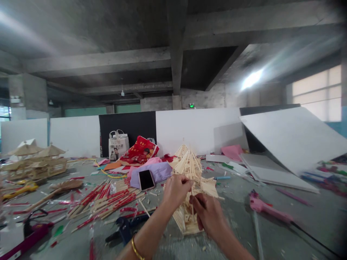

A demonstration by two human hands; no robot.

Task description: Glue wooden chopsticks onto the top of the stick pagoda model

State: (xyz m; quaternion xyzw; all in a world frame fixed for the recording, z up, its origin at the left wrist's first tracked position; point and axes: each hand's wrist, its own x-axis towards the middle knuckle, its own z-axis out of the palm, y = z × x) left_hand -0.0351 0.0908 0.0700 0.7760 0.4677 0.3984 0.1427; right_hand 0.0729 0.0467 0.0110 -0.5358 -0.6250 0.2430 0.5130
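Note:
A model building of pale wooden sticks (187, 162), with a pointed, ribbed roof, stands on the table in front of me. Over its near part, my left hand (175, 189) has its fingers pinched at the upper end of a thin wooden stick (192, 211). Just below and to the right, my right hand (210, 213) is closed, thumb and forefinger at the same upright stick. Whether the stick's lower end touches the model, I cannot tell. The hands cover part of the model's middle.
Red-and-tan sticks (105, 202) lie heaped left, near a phone (146, 180) on purple cloth. A dark blue hand tool (124, 229) sits by my left forearm. At right lies a pink glue gun (271, 209) with a cord. Finished wooden models (51, 162) stand far left.

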